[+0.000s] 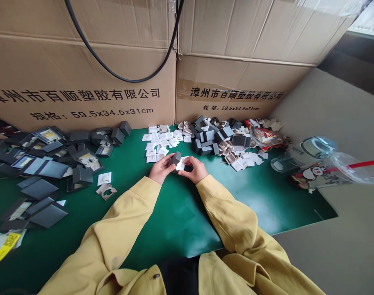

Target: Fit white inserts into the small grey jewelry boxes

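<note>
Near the middle of the green table [174, 221], my left hand [161, 169] is closed on a small dark grey box [175, 159]. White paper or card [181, 164] shows at the box, between my two hands. My right hand [197, 170] has its thumb and fingers on the right side of this white piece; its exact grip is partly hidden. Just beyond my hands lie rows of small white cards [160, 141]. One more white card [104, 178] and a torn grey-brown insert [106, 191] rest to the left.
Many dark boxes [47, 167], some open, cover the left side. Grey boxes [207, 137] and torn paper [245, 159] are heaped back right. Plastic cups [324, 174] stand at the right edge. Large cartons [113, 69] line the back, with a black cable [125, 79] hanging before them.
</note>
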Tool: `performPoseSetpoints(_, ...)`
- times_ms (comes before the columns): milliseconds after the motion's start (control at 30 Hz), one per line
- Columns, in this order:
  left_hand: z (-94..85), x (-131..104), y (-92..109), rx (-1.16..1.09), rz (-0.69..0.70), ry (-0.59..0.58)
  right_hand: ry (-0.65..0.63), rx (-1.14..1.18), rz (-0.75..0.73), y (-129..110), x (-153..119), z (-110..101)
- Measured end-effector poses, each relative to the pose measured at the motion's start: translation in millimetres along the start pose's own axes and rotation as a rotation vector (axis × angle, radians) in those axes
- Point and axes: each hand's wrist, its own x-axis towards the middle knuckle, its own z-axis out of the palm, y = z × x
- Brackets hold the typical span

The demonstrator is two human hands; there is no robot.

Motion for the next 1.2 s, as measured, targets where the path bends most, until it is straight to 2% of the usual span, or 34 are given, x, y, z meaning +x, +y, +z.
performPoseSetpoints(233, -1.1, 1, 1, -0.027, -0.050, 0.026, -0.006, -0.071, -0.088, -2, -3, 2)
performPoseSetpoints(500, -0.6, 2, -2, 0.022, 0.017, -0.018, 0.028, -0.055, -0.126, -3, -3, 2)
performPoseSetpoints(733, -2.8, 4, -3, 0.092, 0.004, -0.069, 0.018, 0.031, -0.118, 4, 3, -3)
performPoseSetpoints(900, -3.9, 5, -5, 0.109, 0.035, -0.029, -0.050, 0.034, -0.175, 7, 4, -5)
performPoseSetpoints(1067, -3.3, 4, -3, 0.162, 0.020, -0.092, 0.012, -0.004, -0.140, 8, 2, -2)
performPoseSetpoints(1200, -3.4, 4, -3, 0.164, 0.018, -0.090, -0.014, -0.024, -0.149, 7, 3, -5)
